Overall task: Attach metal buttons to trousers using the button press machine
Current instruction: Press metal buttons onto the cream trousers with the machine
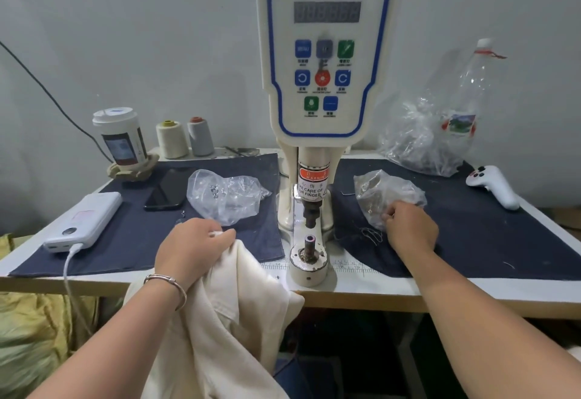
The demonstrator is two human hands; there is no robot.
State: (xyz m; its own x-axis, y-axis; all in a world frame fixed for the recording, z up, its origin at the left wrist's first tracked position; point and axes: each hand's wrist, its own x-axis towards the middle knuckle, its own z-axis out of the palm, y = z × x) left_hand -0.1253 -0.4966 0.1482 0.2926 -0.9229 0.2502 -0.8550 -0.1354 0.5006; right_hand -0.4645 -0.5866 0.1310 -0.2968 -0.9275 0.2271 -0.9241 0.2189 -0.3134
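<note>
At surface front edge: left hand (191, 246) grips cream cotton trousers (226, 320).
Right of white button press machine (314, 115): right hand (410, 229) pinches crumpled clear plastic bag (382, 192).

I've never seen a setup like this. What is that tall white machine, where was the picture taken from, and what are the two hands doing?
The picture comes from a camera worn on the person's head, looking down at their own hands. The tall white unit is a servo button machine: its punch hangs above a small lower die, with nothing between them yet. The left hand grips cream trousers at the table's front edge. The right hand reaches into a clear plastic bag, probably for buttons. Another plastic bag, a phone, a power bank and two thread cones lie to the left.
</note>
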